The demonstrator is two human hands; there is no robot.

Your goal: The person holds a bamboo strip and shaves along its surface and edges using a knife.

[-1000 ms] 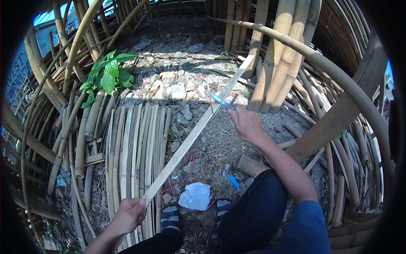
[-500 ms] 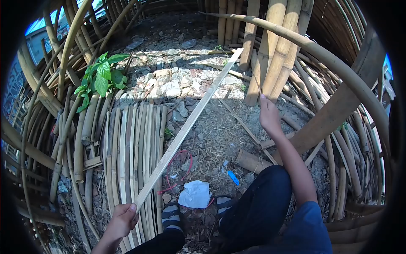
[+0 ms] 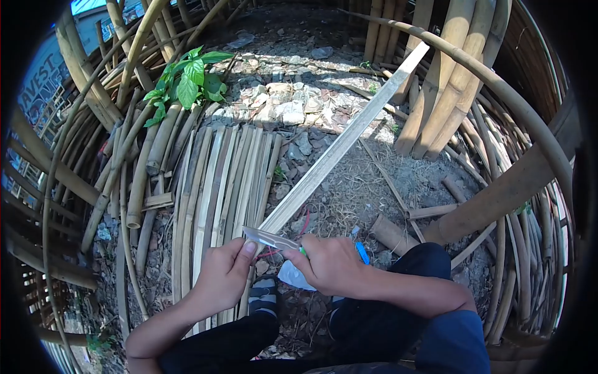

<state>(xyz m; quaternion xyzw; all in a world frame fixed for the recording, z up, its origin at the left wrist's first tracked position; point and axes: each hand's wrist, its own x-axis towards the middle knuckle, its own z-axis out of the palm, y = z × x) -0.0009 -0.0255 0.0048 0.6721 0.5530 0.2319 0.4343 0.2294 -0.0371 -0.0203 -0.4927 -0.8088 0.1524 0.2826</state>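
A long, flat bamboo strip slants from my lap area up and away to the right. My left hand is closed around its near end, thumb on top. In my right hand is a knife with a green handle, mostly covered by the fingers. Its blade lies across the strip's near end, close to my left thumb; whether it cuts into the bamboo I cannot tell. Below the hands, a crumpled white sheet is partly hidden by my right hand.
Split bamboo strips lie side by side at left. A leafy plant grows behind them. Thick bamboo poles stand at back right, and a bent pole arches across. A small blue object and cut bamboo piece lie nearby.
My right hand has come from the far right down to the strip's near end, bringing the knife blade onto it. My left hand has moved up and right with the strip. The view has shifted.
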